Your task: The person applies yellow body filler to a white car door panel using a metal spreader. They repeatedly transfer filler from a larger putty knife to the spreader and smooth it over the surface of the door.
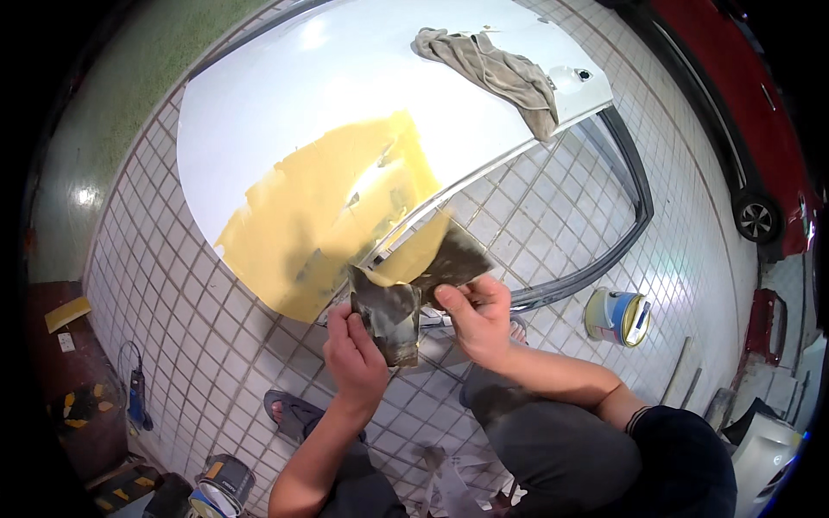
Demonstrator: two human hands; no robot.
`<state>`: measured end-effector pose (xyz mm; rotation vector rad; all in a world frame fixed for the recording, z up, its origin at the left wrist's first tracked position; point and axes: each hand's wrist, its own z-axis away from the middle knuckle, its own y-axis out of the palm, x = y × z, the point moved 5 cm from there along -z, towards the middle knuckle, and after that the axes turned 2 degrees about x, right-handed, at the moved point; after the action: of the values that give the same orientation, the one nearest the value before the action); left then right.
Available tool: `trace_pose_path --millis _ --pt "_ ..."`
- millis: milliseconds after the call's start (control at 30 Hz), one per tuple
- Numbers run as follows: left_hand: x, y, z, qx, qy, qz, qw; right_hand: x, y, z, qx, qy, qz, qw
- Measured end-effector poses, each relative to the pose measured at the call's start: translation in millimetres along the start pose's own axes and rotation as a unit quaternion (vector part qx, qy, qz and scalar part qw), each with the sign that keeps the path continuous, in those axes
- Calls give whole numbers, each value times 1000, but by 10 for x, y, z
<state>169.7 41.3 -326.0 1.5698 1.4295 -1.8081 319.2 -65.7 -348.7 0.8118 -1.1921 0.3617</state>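
Note:
Both my hands hold dark sandpaper (386, 315) with a yellowish back, just off the near edge of a white car door (285, 82). My left hand (357, 352) pinches the left flap between thumb and fingers. The right flap is gripped by my right hand (477, 321), thumb on top. Where the flaps meet, the paper is bent; I cannot tell whether it is one sheet or two pieces. Yellow filler (332, 186) covers the door's lower left part, with grey and bare patches showing through. A crumpled grey-brown cloth (496, 73) lies on the door's far right.
The door's black-edged window frame (635, 173) extends right over the tiled floor (155, 250). A paint can (615, 316) stands right of my knee, another can (226, 483) at lower left. A blue-handled tool (137, 399) is far left; a red car (734, 95) stands at right.

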Motion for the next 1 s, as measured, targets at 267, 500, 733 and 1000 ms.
trace_pose_path --millis 267,500,733,1000 --pt "79 -237 -14 -35 -1 -18 999 47 176 -105 177 -124 373 902" --pt "262 -461 -16 -101 63 -58 991 -361 -51 -98 23 153 33 987" --pt "220 -261 157 -55 187 -114 974 -499 164 94 26 261 -58 963" --pt "90 -144 70 121 92 -196 969 -357 247 16 11 206 -17 978"
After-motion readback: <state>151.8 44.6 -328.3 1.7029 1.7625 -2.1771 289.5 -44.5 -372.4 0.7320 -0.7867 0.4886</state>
